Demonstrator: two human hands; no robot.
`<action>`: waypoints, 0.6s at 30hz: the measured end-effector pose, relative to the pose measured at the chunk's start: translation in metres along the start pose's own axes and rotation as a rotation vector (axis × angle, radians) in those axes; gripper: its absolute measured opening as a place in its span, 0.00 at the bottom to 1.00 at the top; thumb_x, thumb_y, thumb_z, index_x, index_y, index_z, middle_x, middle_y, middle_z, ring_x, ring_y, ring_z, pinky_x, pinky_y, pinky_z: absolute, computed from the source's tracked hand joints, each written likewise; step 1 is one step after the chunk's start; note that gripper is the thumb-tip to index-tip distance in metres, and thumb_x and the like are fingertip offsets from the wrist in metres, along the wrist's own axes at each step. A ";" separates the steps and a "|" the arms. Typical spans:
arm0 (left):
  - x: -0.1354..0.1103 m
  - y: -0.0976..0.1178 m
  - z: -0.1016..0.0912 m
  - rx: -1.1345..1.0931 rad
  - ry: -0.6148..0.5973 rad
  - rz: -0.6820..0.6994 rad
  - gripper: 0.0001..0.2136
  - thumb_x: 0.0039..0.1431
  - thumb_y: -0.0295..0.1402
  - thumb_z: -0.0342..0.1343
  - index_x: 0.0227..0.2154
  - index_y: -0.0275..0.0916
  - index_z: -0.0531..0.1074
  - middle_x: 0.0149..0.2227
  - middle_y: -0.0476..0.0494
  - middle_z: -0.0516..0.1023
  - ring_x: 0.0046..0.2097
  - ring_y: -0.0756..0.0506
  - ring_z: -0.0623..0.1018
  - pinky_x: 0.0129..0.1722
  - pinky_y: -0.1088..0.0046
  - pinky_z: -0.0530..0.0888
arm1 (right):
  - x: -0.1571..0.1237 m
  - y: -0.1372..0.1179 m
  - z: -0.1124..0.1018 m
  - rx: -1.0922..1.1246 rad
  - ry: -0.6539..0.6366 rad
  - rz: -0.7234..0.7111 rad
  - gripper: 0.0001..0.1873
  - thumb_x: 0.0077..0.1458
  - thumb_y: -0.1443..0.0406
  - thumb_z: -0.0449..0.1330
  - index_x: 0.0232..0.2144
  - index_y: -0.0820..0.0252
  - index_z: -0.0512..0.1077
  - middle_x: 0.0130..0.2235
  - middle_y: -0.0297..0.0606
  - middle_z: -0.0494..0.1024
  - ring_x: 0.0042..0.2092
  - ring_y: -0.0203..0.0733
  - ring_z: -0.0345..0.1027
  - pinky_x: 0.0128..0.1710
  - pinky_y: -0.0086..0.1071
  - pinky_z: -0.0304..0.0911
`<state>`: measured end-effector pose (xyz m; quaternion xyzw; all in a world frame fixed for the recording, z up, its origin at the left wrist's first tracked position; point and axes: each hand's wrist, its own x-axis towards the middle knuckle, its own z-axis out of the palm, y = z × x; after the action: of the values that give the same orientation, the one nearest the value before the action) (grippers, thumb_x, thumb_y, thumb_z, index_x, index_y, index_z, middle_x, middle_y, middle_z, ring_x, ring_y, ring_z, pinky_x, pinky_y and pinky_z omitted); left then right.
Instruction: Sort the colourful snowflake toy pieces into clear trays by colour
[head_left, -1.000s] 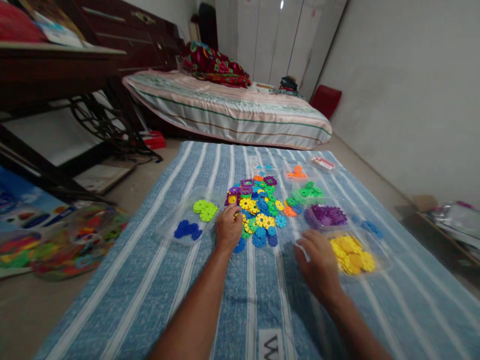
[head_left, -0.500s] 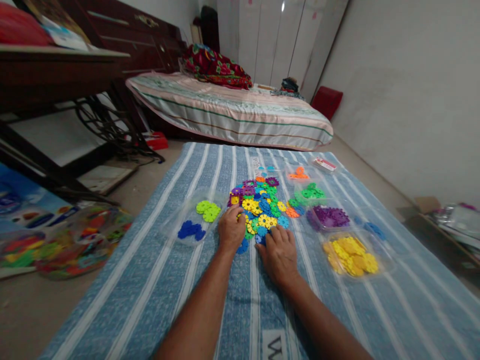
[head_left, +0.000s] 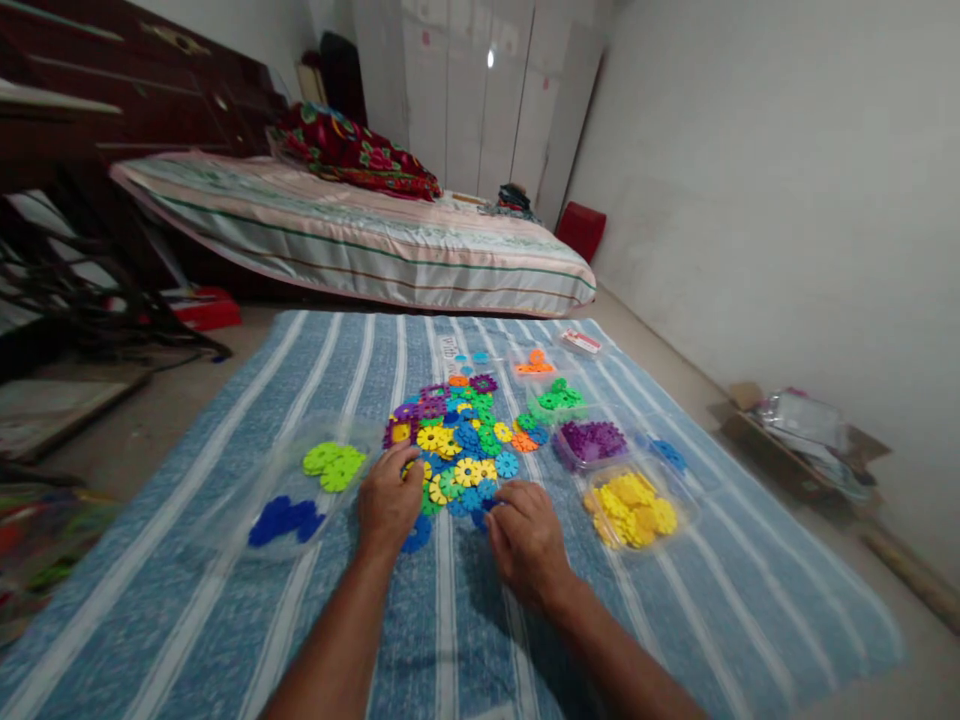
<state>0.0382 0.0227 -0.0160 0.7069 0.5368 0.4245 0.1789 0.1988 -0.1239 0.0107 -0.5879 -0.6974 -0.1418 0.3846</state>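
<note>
A mixed pile of flower-shaped plastic pieces (head_left: 466, 440) in yellow, blue, green and purple lies mid-table. At its left edge is my left hand (head_left: 390, 500), fingers curled and thumb close to the forefinger; whatever they hold, if anything, is hidden. My right hand (head_left: 529, 545) is at the pile's near right corner, fingers bent and closed on a dark blue flower-shaped piece (head_left: 486, 508), partly covered by the fingertips. Beside my left hand, a clear plastic tray (head_left: 232, 520) holds lime green pieces (head_left: 334, 465) and dark blue pieces (head_left: 285, 521).
To the right stand clear containers with yellow pieces (head_left: 631, 508), purple pieces (head_left: 592, 440), green pieces (head_left: 559, 396) and orange pieces (head_left: 535, 363). A striped blue cloth (head_left: 187, 610) covers the table. Beyond are a bed (head_left: 360, 240) and a cardboard box (head_left: 795, 450) on the floor.
The view has swung to the right, so the table appears further left. My right hand has drawn back slightly from the pile towards me, while my left hand stays at its left edge.
</note>
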 end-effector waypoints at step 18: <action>-0.002 0.003 0.000 0.001 -0.002 -0.022 0.11 0.53 0.35 0.49 0.33 0.41 0.76 0.47 0.41 0.79 0.52 0.41 0.76 0.58 0.60 0.70 | -0.020 0.141 -0.119 -0.449 0.184 0.326 0.20 0.62 0.58 0.53 0.25 0.61 0.75 0.28 0.41 0.78 0.30 0.41 0.69 0.32 0.32 0.61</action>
<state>0.0396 0.0196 -0.0143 0.7016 0.5443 0.4215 0.1839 0.3743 -0.1774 0.0391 -0.7475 -0.5069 -0.2816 0.3239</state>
